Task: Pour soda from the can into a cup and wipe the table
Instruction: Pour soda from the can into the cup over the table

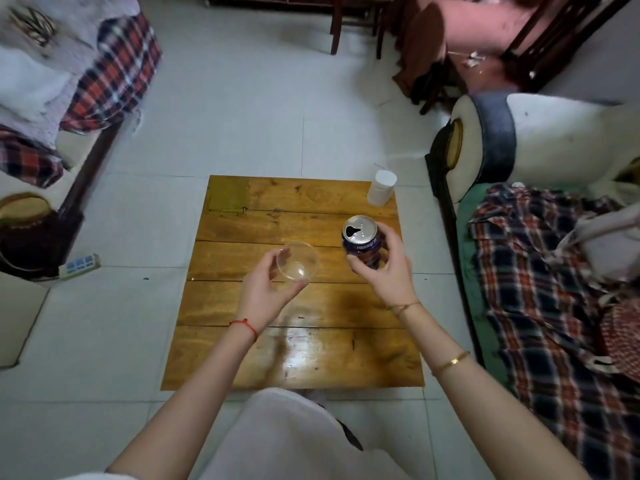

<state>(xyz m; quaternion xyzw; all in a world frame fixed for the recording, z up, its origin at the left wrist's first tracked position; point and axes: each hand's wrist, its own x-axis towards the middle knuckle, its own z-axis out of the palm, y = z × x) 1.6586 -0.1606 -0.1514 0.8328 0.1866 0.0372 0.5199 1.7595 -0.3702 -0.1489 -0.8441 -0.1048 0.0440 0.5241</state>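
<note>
Here, left to right, is what we see.

Left hand: our left hand (266, 289) holds the clear plastic cup (297, 260), thumb and fingers curled round its wall, and lifts it above the wooden table (242, 341). Its mouth tips toward us.

Cup contents: we think it is empty. The plastic is clear and a little blurred, so a thin film of liquid could escape us.

Right hand: our right hand (384, 268) wraps the blue soda can (362, 242), fingers round the lower body. The can is just right of the cup, apart from it, and roughly upright.

Can contents: the tab is pulled and the opening shows dark. How full it is we cannot tell.

Beyond the right hand: a white roll (381, 188), probably tissue, stands at the far corner of the table, well apart from both hands.

Step in hand: we judge this to be the pouring, with cup and can both held but no soda flowing yet.

Next move: bring the opening of the can over the rim of the cup, turn the mouth of the cup upward, and tilt the can slowly so foam does not spill.

Wiping: not yet begun. The white roll looks like the likely wiper.
</note>
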